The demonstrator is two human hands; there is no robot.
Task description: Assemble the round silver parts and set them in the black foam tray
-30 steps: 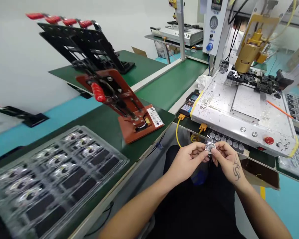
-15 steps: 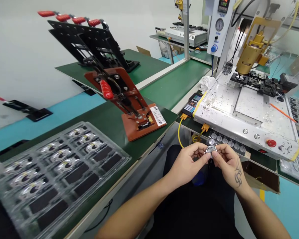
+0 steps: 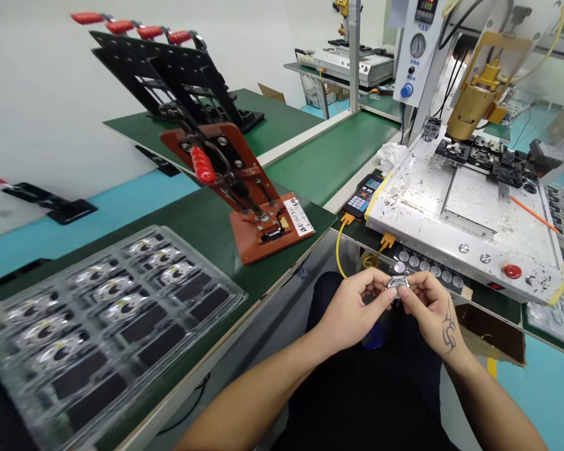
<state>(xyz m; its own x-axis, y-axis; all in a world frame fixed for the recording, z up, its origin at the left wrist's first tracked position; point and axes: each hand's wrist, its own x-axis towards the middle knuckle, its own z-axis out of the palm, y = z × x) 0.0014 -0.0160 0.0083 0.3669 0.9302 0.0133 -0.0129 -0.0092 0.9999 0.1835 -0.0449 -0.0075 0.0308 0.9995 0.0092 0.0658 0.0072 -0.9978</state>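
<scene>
A small, round silver watch case (image 3: 398,283) is held over my lap, just in front of the bench edge. My left hand (image 3: 364,304) pinches its left side between thumb and fingers. On the other side, my right hand (image 3: 425,304) grips the rim the same way. Thumbs and fingertips cover part of the case, so its underside is hidden. Right behind it lies a dark strip with round silver discs (image 3: 435,270), close to my right fingertips.
A clear tray (image 3: 225,299) with several shiny parts lies on the left bench. Near it stands a brown toggle-clamp fixture (image 3: 249,241) with a red handle. The white press machine (image 3: 423,213) with a brass head (image 3: 472,109) occupies the right. A keypad controller (image 3: 361,199) sits beside it.
The watch case has tipped slightly between my fingers, its flat face now showing less. Both hands keep their grip in nearly the same place. The view has shifted a little.
</scene>
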